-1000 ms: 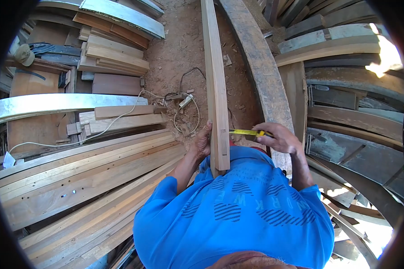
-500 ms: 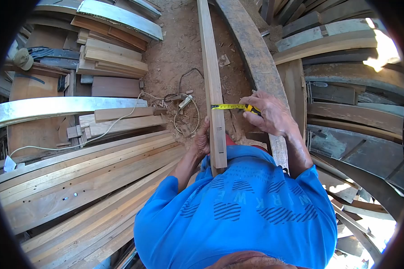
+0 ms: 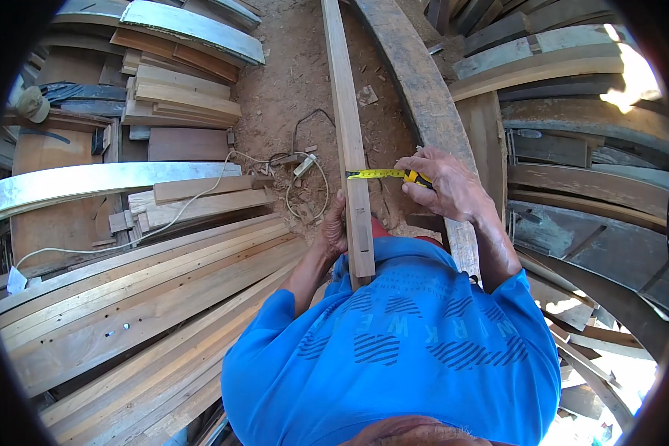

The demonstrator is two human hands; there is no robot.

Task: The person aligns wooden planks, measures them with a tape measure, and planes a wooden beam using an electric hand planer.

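Observation:
A long pale wooden beam (image 3: 344,111) runs away from my body, with small slots marked or cut near its close end. My left hand (image 3: 335,227) is wrapped against the beam's left side, its fingers partly hidden. To the right, my right hand (image 3: 447,182) grips a yellow and black tape measure (image 3: 418,178). Its yellow blade (image 3: 375,173) is drawn out to the left, and the tip lies on the beam's top face, beyond the slots.
A worn thick plank (image 3: 424,89) stretches along the right of the beam. A power strip (image 3: 305,165) with a cord lies on the dusty ground. Long boards (image 3: 141,290) and stacked lumber (image 3: 182,93) fill the left; more timber (image 3: 580,119) stands right.
My right hand has moved forward along the beam with the tape measure. More blade shows, and its tip now lies across the beam. My left hand stays at the beam's side.

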